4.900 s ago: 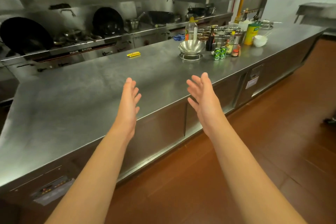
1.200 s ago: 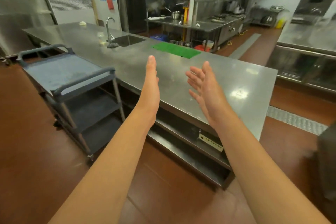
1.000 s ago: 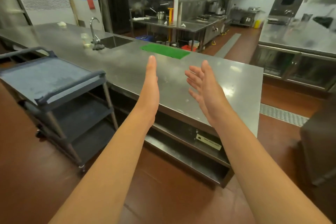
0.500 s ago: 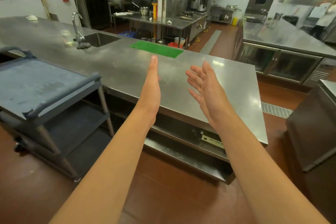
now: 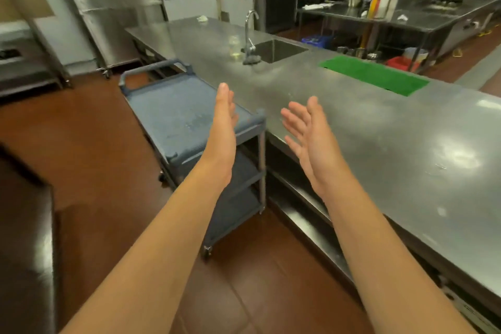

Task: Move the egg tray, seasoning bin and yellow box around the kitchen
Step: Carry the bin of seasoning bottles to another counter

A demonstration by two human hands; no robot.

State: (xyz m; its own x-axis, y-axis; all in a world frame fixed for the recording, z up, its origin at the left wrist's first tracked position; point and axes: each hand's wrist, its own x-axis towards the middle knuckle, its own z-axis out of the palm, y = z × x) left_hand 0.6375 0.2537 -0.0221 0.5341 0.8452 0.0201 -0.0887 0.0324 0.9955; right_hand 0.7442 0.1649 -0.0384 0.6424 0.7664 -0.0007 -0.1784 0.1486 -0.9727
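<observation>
Neither the egg tray, the seasoning bin nor the yellow box shows in the head view. My left hand (image 5: 223, 127) is held out in front of me, fingers straight, edge-on, holding nothing. My right hand (image 5: 311, 138) is beside it with fingers spread and palm turned inward, also holding nothing. Both hover in the air in front of a grey three-tier cart (image 5: 173, 114) and the near edge of a long steel counter (image 5: 379, 138).
The counter carries a sink (image 5: 276, 50) with a tap (image 5: 250, 22), a clear jar (image 5: 235, 46) and a green mat (image 5: 374, 74). Steel racks stand at the far left, more steel tables at the back right. Brown tiled floor (image 5: 89, 149) lies left of the cart.
The view has swung left: cart and sink now sit nearer the middle and the counter runs off to the right. Both hands keep the same open pose.
</observation>
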